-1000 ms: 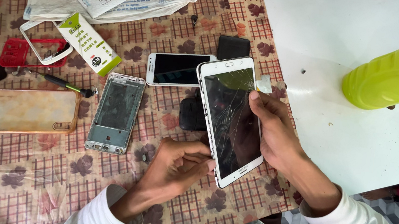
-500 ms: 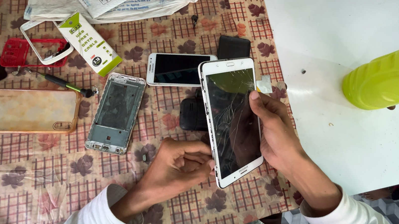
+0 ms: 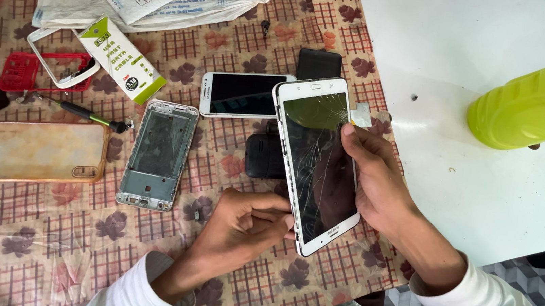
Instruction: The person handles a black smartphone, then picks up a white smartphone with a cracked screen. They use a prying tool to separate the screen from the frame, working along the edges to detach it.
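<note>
We are working at a table spread with a patterned cloth (image 3: pixel 36 242). We are holding a white tablet (image 3: pixel 316 161) with a cracked screen, tilted up over the cloth. It is sitting much as it did a second ago, turned only slightly. Our right hand (image 3: pixel 378 185) is wrapping its right edge, thumb pressing the glass. Our left hand (image 3: pixel 244 225) is curling at the lower left edge, fingertips pinching there as before. A bare phone frame (image 3: pixel 159 154) is lying nearby.
</note>
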